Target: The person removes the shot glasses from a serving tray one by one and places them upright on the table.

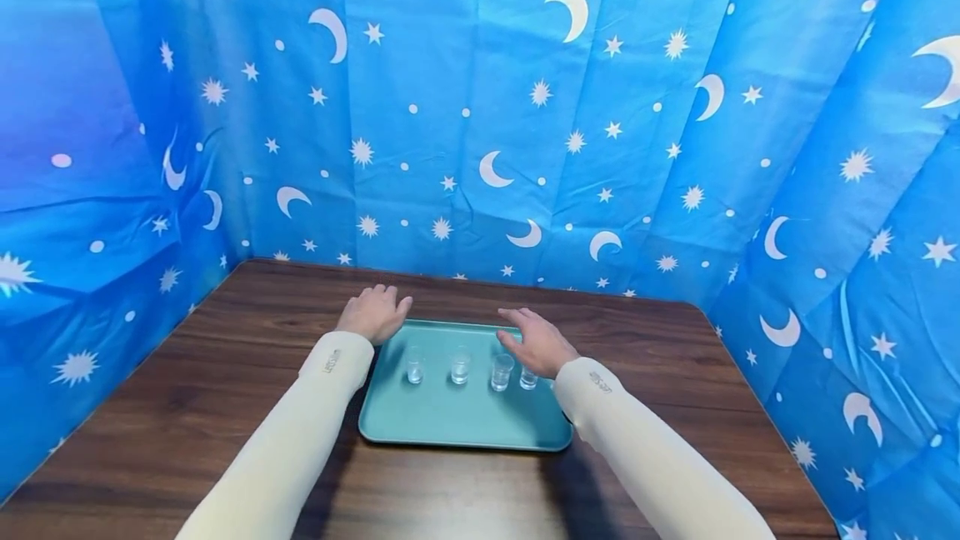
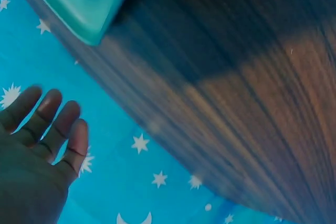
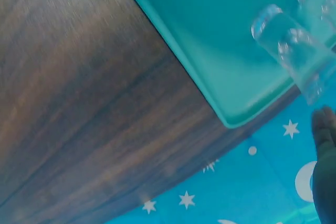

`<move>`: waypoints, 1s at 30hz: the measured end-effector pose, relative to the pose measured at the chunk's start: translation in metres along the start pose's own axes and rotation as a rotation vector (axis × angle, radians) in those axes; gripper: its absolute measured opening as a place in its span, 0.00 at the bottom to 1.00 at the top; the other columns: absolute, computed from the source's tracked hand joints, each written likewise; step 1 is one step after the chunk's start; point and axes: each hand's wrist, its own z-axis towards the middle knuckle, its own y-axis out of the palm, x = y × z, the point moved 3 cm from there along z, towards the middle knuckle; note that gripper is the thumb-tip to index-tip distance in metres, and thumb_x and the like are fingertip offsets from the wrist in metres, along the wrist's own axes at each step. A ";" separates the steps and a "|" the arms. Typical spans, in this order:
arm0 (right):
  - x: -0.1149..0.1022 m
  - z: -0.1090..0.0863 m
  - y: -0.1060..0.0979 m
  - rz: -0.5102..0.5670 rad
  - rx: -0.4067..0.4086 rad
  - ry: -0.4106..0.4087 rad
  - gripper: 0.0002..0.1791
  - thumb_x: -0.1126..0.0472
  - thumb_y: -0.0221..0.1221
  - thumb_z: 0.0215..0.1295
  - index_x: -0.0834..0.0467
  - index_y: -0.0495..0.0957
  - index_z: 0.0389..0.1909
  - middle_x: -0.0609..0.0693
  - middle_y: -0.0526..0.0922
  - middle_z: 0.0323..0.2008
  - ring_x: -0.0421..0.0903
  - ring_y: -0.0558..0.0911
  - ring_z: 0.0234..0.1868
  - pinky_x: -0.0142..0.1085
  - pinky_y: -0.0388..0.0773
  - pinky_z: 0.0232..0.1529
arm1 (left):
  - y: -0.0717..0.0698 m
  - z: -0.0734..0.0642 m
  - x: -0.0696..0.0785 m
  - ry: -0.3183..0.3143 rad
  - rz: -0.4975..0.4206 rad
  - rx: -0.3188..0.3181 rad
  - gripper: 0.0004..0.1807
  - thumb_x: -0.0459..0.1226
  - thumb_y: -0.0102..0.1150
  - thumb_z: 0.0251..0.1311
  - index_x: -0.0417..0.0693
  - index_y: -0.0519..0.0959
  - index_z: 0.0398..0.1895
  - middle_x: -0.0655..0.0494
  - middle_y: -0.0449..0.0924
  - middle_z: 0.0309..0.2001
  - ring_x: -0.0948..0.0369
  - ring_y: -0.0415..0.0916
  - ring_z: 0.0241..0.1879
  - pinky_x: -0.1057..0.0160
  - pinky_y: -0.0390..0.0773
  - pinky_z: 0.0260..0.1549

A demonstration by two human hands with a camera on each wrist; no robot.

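Several small clear shot glasses stand upright in a row on a teal tray (image 1: 450, 427). From left to right I see a first glass (image 1: 415, 367), a second glass (image 1: 460, 367), a third glass (image 1: 502, 375) and one more glass (image 1: 528, 378), partly behind my right hand. Above the tray's far left corner, my left hand (image 1: 375, 312) has its fingers extended and holds nothing. My right hand (image 1: 536, 342) hovers over the tray's right side, near the two rightmost glasses, with straight fingers and thumb apart. The right wrist view shows a glass (image 3: 294, 51) close to the fingertips.
The tray lies on a dark wood-grain table (image 1: 225, 382). Blue cloth (image 1: 450, 107) printed with white moons and stars hangs behind the table and along both sides. Long pale sleeves cover both arms.
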 end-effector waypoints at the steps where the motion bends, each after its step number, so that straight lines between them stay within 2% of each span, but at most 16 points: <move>1: 0.000 -0.002 0.001 0.015 -0.006 -0.003 0.29 0.44 0.50 0.70 0.46 0.63 0.69 0.51 0.63 0.68 0.52 0.59 0.69 0.54 0.58 0.63 | 0.001 -0.001 -0.001 -0.001 -0.003 -0.015 0.32 0.50 0.34 0.73 0.30 0.63 0.65 0.32 0.64 0.61 0.38 0.61 0.61 0.41 0.60 0.57; 8: 0.005 -0.015 0.005 0.017 -0.017 -0.042 0.30 0.43 0.51 0.69 0.49 0.63 0.69 0.50 0.65 0.66 0.51 0.59 0.68 0.51 0.57 0.64 | 0.015 -0.009 -0.010 -0.029 -0.075 -0.097 0.31 0.47 0.38 0.72 0.29 0.61 0.66 0.31 0.63 0.62 0.39 0.63 0.60 0.42 0.65 0.55; 12: 0.011 -0.022 0.006 0.022 -0.016 -0.070 0.30 0.44 0.53 0.67 0.51 0.66 0.67 0.51 0.70 0.61 0.50 0.67 0.63 0.51 0.63 0.61 | 0.023 -0.019 -0.018 -0.049 -0.118 -0.137 0.30 0.45 0.39 0.71 0.27 0.62 0.64 0.31 0.67 0.59 0.40 0.69 0.55 0.42 0.70 0.49; 15: 0.018 -0.027 0.005 0.051 -0.007 -0.083 0.29 0.45 0.56 0.66 0.53 0.68 0.65 0.51 0.73 0.57 0.49 0.73 0.57 0.49 0.68 0.56 | 0.030 -0.026 -0.025 -0.063 -0.124 -0.168 0.29 0.44 0.39 0.72 0.27 0.63 0.64 0.31 0.69 0.57 0.40 0.70 0.53 0.42 0.71 0.47; 18: 0.023 -0.030 0.003 0.088 0.016 -0.087 0.28 0.47 0.58 0.65 0.54 0.69 0.63 0.51 0.74 0.55 0.49 0.75 0.55 0.49 0.71 0.54 | 0.036 -0.033 -0.032 -0.068 -0.118 -0.194 0.28 0.43 0.39 0.72 0.28 0.64 0.63 0.31 0.70 0.56 0.41 0.71 0.52 0.42 0.71 0.47; 22: 0.030 -0.034 0.001 0.108 0.032 -0.097 0.26 0.48 0.58 0.65 0.55 0.71 0.61 0.52 0.76 0.53 0.49 0.76 0.52 0.48 0.72 0.51 | 0.044 -0.037 -0.037 -0.077 -0.121 -0.210 0.28 0.43 0.40 0.72 0.28 0.64 0.63 0.32 0.70 0.56 0.41 0.71 0.53 0.43 0.70 0.48; 27: 0.034 -0.041 0.005 0.104 0.013 -0.112 0.24 0.50 0.58 0.65 0.56 0.72 0.59 0.50 0.76 0.52 0.48 0.76 0.52 0.48 0.73 0.51 | 0.049 -0.040 -0.035 -0.077 -0.136 -0.206 0.27 0.41 0.40 0.71 0.27 0.64 0.63 0.31 0.70 0.56 0.42 0.71 0.53 0.43 0.70 0.49; 30: 0.034 -0.044 0.008 0.101 0.011 -0.150 0.23 0.55 0.58 0.65 0.57 0.72 0.59 0.51 0.76 0.51 0.49 0.76 0.51 0.48 0.73 0.50 | 0.051 -0.041 -0.036 -0.077 -0.138 -0.208 0.25 0.39 0.39 0.71 0.27 0.65 0.62 0.31 0.70 0.55 0.43 0.71 0.52 0.44 0.70 0.49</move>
